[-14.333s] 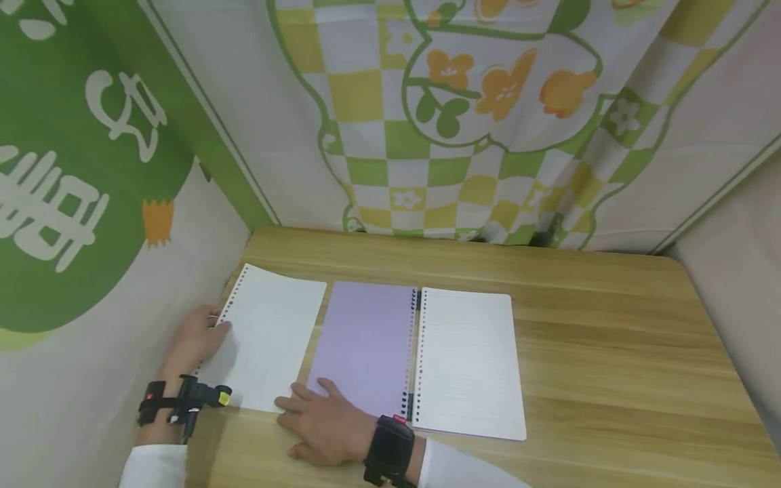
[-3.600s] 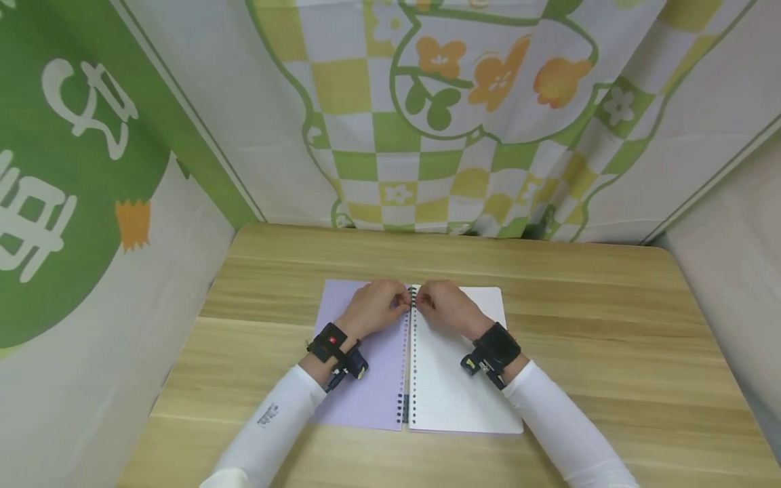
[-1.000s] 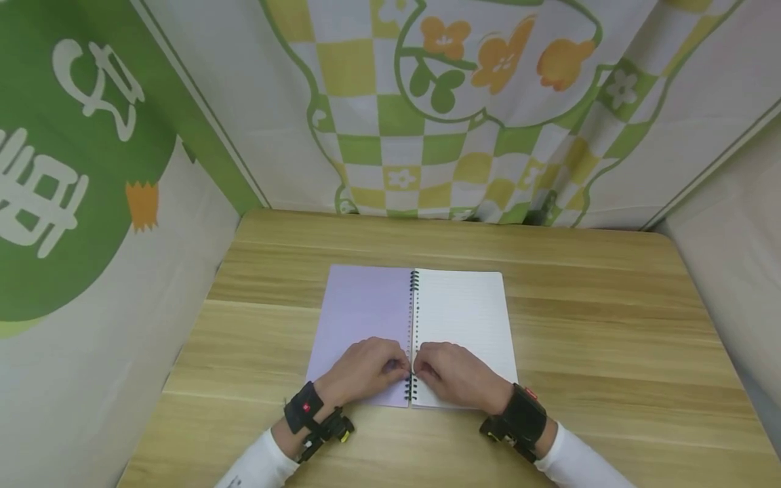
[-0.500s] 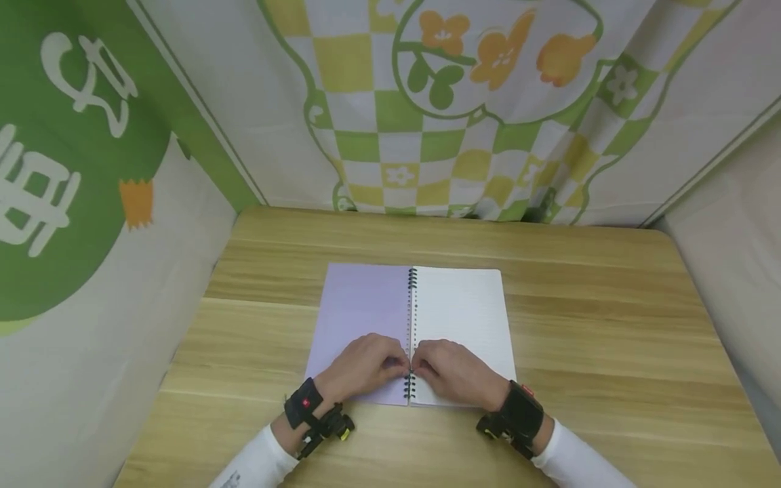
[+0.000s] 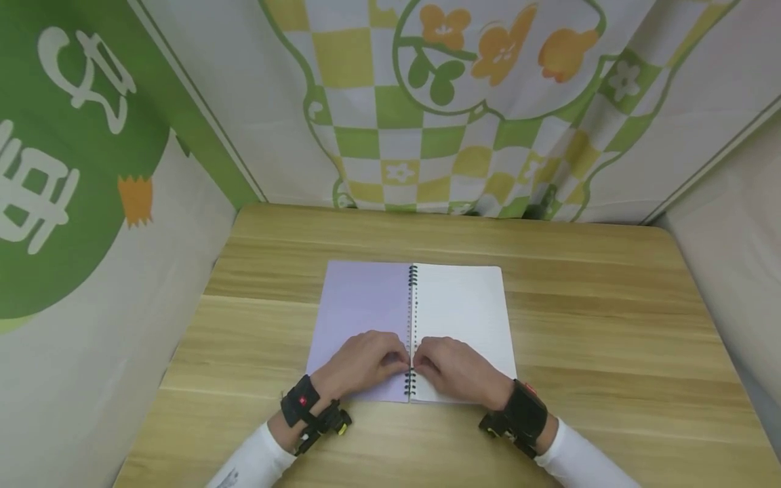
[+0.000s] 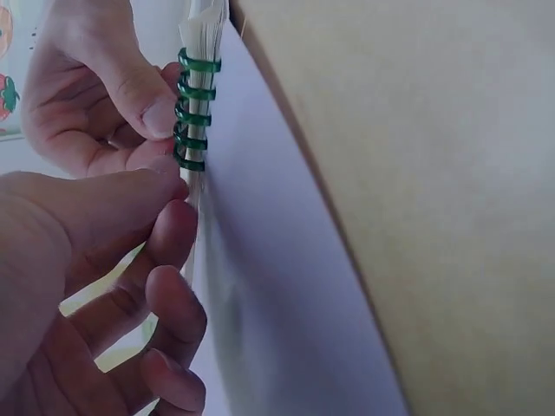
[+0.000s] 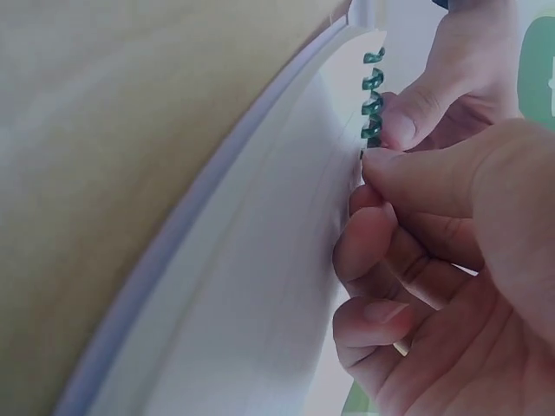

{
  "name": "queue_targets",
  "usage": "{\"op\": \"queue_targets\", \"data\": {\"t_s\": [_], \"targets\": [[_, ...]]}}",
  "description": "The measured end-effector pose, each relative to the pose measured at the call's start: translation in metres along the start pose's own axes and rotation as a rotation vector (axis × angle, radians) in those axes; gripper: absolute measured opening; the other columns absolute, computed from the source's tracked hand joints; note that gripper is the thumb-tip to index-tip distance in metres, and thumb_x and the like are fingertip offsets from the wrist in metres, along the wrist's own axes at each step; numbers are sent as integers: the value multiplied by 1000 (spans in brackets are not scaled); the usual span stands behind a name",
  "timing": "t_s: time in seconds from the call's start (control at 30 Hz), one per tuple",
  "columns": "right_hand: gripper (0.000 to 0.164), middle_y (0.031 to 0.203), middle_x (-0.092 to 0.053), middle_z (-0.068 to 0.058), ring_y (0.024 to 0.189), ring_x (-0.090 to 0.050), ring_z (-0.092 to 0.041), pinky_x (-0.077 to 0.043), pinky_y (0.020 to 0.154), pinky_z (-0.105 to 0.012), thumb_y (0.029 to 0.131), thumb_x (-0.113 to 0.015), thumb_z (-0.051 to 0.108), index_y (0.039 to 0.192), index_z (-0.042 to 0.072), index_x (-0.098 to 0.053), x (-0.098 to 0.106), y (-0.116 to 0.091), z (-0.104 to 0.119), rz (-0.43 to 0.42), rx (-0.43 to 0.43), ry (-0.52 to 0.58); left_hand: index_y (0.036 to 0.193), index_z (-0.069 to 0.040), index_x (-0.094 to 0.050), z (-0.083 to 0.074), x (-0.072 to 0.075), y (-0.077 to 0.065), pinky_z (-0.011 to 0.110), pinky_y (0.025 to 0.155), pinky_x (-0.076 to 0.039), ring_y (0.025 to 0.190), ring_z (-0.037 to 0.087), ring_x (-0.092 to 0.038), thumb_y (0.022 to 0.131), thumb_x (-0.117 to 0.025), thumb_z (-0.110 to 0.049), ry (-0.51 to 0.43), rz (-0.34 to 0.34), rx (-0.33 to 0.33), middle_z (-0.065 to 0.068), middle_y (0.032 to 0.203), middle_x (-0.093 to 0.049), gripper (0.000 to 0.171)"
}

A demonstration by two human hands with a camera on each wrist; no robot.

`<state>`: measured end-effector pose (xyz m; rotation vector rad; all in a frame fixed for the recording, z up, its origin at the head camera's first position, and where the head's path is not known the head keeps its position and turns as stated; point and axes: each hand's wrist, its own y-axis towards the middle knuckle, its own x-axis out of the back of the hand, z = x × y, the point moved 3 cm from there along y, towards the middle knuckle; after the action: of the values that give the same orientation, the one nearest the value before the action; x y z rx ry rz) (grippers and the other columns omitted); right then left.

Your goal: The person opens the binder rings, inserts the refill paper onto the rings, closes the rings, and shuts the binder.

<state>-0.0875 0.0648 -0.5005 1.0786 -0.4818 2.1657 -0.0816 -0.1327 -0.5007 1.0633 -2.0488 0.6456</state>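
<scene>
An open spiral notebook lies flat, its purple cover [image 5: 366, 298] on the left and its white lined page [image 5: 462, 298] on the right. Small dark-green binding rings [image 6: 198, 113] join the halves near the spine's lower end. There my left hand [image 5: 363, 362] pinches at the ring binding with thumb and index finger. My right hand [image 5: 460, 371] does the same from the other side, its thumb tip beside the rings [image 7: 373, 102]. The fingertips of both hands nearly meet and hide the exact spot they grip. Another set of rings [image 5: 413, 275] shows at the top of the spine.
The wooden table [image 5: 610, 339] stretches around the notebook. A patterned green, yellow and white curtain [image 5: 399, 142] hangs behind its far edge, with a printed cloth [image 5: 201, 210] along the left side.
White sheets at the left, under my hands at first, are gone. My hands were later at the top rings, then moved down to the lower ones. The notebook halves have closed together at the spine.
</scene>
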Motion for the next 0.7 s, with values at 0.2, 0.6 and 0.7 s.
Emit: {"op": "queue_targets", "data": {"t_s": [0.2,0.6,0.7], "targets": [[7,92,-68,12,82,-61,0,-56,76,-25,102,-70,14,98,18,-74,-1,-17,9,-6,-7,20,99,-26,-80,-7,-3,-18,26,79,-52,83,-2,-61,97,-79,-29,7,-1,-24,-21,93,-71,3],[10,86,-64,14,76,-55,3,-52,70,-19,96,-76,11,91,19,-72,-17,-31,19,-65,55,4,91,-26,-80,-11,-16,-33,21,73,-50,77,-4,-58,90,-86,-25,-24,-34,-42,-21,87,-69,7],[11,86,-64,13,75,-56,3,-52,69,-19,95,-76,10,91,19,-72,-19,-31,19,-90,59,-1,91,-26,-80,-11,-18,-34,21,72,-50,78,-4,-58,89,-86,-22,-31,-51,-38,-21,86,-69,7]]}}
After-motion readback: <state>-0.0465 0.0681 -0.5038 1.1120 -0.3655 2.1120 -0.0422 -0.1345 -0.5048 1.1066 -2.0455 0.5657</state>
